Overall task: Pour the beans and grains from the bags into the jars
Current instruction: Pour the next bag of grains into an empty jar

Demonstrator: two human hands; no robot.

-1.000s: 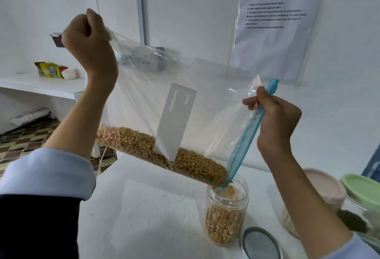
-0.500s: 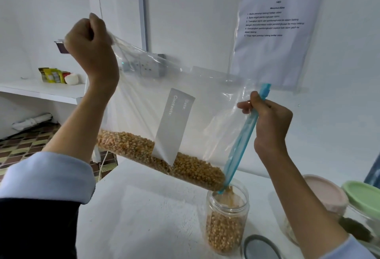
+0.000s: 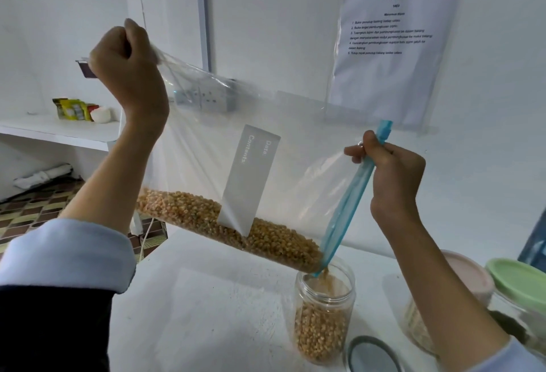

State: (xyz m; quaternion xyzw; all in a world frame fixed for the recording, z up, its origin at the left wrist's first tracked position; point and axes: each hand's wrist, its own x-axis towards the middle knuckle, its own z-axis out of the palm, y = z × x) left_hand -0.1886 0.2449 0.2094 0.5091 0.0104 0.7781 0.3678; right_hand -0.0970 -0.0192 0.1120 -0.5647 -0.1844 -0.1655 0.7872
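Nearest the camera, on the white surface point(image 3: 183, 312), a loose lid point(image 3: 373, 355) lies beside the open jar point(image 3: 323, 312), roughly half full of yellow kernels. Above it the pour is under way: the bag point(image 3: 224, 147) tilts so its blue zip corner sits at the jar's mouth. The right hand point(image 3: 393, 176) pinches the zip strip; the left hand point(image 3: 127, 61), fingers curled tight, lifts the far corner. Next, I judge, raise that corner further to slide the remaining kernels point(image 3: 230, 223) down. Lidded jars point(image 3: 461, 280) wait rightward

Glossy clear plastic bag point(image 3: 206, 123) (matt grey label point(image 3: 251, 176)), clear plastic jar point(image 3: 324, 312), smooth white table point(image 3: 206, 312).
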